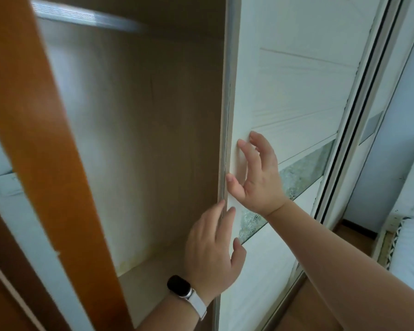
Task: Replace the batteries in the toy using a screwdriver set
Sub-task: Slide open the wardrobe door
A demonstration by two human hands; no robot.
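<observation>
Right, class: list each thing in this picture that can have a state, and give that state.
Sliding door: open, standing right of the compartment.
Wardrobe compartment: open, uncovered.
Left hand: open, fingers on the door's edge.
Right hand: open, fingertips touching the door.
Watch: on left wrist, screen dark.

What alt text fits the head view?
Both hands, left hand below right hand, lay open fingers on the edge of a white sliding wardrobe door beside an open wooden compartment. A watch sits on the left wrist.
</observation>
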